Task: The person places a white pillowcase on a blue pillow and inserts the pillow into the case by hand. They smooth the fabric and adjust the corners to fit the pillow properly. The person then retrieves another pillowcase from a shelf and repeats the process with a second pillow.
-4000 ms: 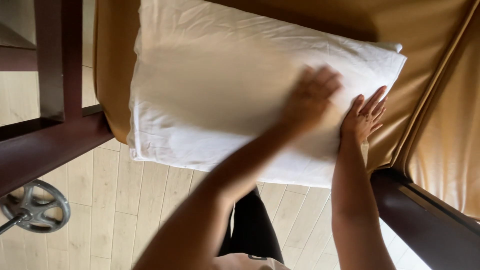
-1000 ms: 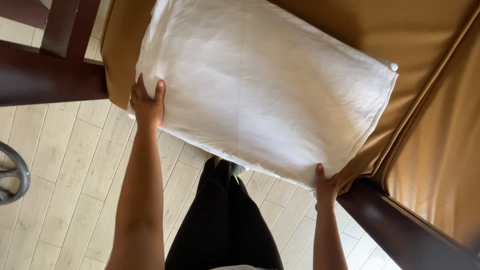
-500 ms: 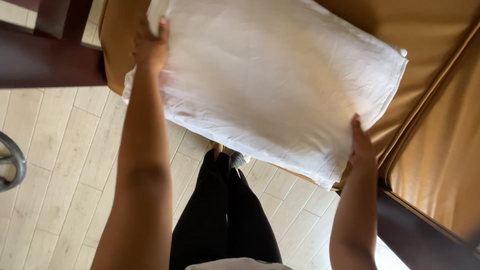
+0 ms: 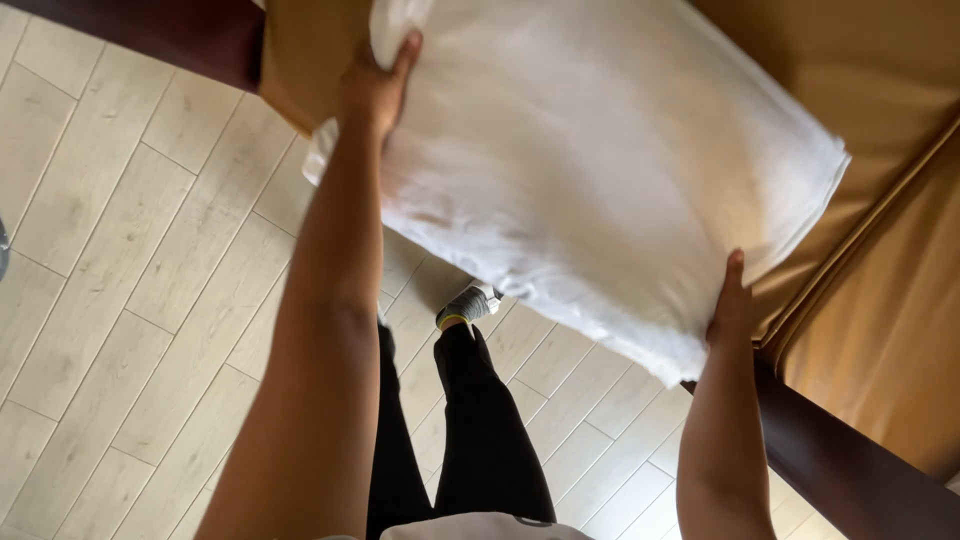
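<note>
Gripped at both ends — white pillow (image 4: 600,170), raised off the tan leather cushion (image 4: 880,90) of a dark wooden seat frame (image 4: 850,470), over pale plank flooring (image 4: 120,300). Left hand (image 4: 375,85) clamped on the upper left corner, fingers pressed together over the fabric; right hand (image 4: 732,305) pinching the lower right edge. Mid-lift, by the look of it — next move demanding an even two-handed carry, sagging middle kept level.

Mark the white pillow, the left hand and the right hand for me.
white pillow (image 4: 600,170), head view, middle of its top face.
left hand (image 4: 375,85), head view, back of the hand at the pillow's left edge.
right hand (image 4: 730,305), head view, back of the hand at the pillow's near right corner.
</note>
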